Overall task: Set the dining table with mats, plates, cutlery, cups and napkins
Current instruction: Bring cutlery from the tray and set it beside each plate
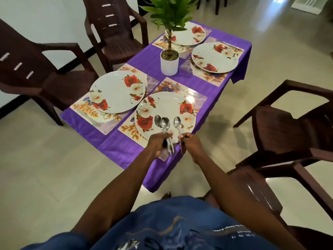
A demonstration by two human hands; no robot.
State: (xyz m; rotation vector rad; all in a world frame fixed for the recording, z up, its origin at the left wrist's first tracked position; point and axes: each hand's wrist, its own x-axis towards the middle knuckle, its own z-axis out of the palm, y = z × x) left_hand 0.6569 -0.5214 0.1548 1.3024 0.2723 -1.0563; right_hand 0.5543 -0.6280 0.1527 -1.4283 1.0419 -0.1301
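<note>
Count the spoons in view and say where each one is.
3 shiny metal spoons. Two, bowls overlapping, are held in the left hand; one is pinched by the right hand, above the nearest white rose-patterned plate. More handles may be hidden in the left fist.

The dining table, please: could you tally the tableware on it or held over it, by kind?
Placemats: 4, first at
Floral plates: 4, first at
Spoons: 3, two gripped in the left hand, one pinched by the right hand
Knife: 1
Total: 12
</note>
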